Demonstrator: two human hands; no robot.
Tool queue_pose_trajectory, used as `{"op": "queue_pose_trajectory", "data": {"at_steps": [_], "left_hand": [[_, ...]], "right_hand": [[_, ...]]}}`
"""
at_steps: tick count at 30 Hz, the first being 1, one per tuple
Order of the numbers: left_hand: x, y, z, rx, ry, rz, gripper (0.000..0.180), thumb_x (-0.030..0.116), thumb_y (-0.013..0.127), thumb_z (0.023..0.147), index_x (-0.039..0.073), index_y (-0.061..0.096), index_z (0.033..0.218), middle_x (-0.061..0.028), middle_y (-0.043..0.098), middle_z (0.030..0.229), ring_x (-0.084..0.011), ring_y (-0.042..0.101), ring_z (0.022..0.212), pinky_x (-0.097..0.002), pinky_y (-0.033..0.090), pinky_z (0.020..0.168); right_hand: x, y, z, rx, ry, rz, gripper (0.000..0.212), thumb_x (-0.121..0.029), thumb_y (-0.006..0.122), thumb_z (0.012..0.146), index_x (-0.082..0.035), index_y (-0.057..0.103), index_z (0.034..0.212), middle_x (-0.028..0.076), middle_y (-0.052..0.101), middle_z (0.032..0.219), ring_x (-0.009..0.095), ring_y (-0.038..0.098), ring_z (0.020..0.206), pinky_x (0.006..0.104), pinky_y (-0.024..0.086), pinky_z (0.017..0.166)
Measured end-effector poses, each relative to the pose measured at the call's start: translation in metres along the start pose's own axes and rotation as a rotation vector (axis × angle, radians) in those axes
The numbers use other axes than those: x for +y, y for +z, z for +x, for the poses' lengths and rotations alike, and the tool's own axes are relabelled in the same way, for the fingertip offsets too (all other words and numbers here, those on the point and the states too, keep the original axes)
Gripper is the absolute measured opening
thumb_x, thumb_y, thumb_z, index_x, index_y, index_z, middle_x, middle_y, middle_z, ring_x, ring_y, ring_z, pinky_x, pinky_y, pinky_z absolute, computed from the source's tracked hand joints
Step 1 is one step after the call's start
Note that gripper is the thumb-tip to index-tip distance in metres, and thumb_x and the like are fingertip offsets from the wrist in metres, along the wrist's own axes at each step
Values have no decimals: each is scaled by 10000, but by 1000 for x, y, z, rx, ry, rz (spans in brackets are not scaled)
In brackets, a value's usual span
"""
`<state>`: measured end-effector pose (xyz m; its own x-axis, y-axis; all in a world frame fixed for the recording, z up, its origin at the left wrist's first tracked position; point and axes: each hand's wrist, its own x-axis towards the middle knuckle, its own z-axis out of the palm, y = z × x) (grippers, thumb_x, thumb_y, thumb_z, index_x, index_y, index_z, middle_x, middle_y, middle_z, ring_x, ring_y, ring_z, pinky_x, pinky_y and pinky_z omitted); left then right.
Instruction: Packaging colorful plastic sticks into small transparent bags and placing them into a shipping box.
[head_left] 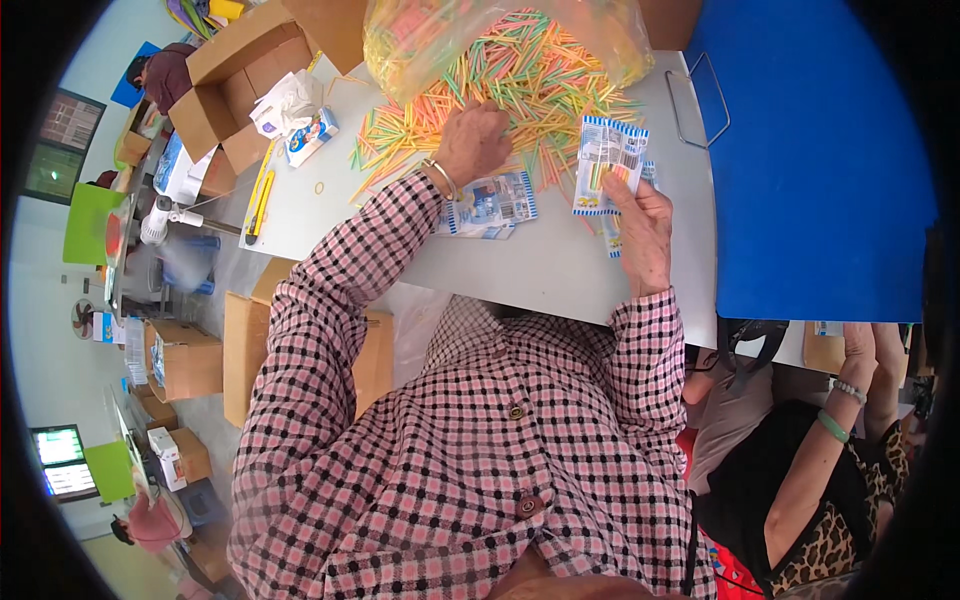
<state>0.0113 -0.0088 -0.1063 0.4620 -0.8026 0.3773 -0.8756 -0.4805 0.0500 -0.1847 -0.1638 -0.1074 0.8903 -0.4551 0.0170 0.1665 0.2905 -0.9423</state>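
My left hand, with a bracelet at the wrist, reaches into a heap of thin pastel sticks in pink, yellow, orange and green. Its fingers curl down among them, and what they grip is hidden. In my right hand I hold up a small blue-and-white printed packet between thumb and fingers; coloured sticks show through its clear part. More such packaging shows behind it. Below my left hand, several blue-and-white packets lie stacked on the grey table.
A clear plastic bag stands over the heap. A tissue pack, a yellow cutter knife and an open carton are to the left. At the right are a metal wire handle, a blue panel and a co-worker's arm.
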Motion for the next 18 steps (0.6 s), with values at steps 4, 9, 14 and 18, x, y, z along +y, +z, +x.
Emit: {"op": "queue_pose_trajectory", "data": {"at_steps": [4,9,14,18], "left_hand": [[-6,-4,-2,30,-104,-175,133,175,605,693,46,637,697,-121,604,774,-298,586,804,-440,462,659],[-1,-10,-4,15,-118,3,134,188,613,705,60,651,690,-112,602,769,-285,580,793,-432,450,661],[10,-4,-3,40,26,241,120,176,609,713,70,649,675,-89,591,792,-255,557,810,-408,406,685],[8,-3,2,-35,34,298,147,192,611,728,68,639,657,-88,593,794,-251,561,816,-402,398,687]], "right_hand": [[0,2,-1,8,22,36,214,-171,590,880,-13,645,1012,14,639,854,48,542,714,203,436,624],[3,3,1,-7,8,32,190,-175,589,881,-29,649,986,-7,619,788,32,521,639,185,429,505],[-2,7,-1,3,76,44,186,-181,592,878,-32,644,976,-15,618,793,25,523,645,180,428,516],[0,5,-1,-13,82,24,190,-185,588,879,-35,643,981,-16,619,795,23,528,651,183,430,519]]}}
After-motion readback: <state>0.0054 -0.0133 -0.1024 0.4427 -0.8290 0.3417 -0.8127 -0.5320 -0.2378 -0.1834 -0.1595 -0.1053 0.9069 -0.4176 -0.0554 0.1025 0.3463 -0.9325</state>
